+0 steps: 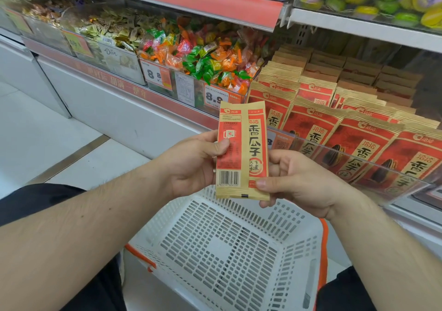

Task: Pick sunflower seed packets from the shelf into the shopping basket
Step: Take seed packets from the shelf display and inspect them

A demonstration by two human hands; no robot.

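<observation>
Red-and-gold seed packet sits upright at frame centre, pinched between the left hand and right hand, above the white basket, which looks empty. Many packets on the shelf, right, remain unpicked.

Shelf, white metal, right side: rows of red-and-tan seed packets standing upright, leaning back behind a clear front rail. Left section: clear bins of wrapped candies, price tags on the fronts. White basket sits on pale floor below.
</observation>
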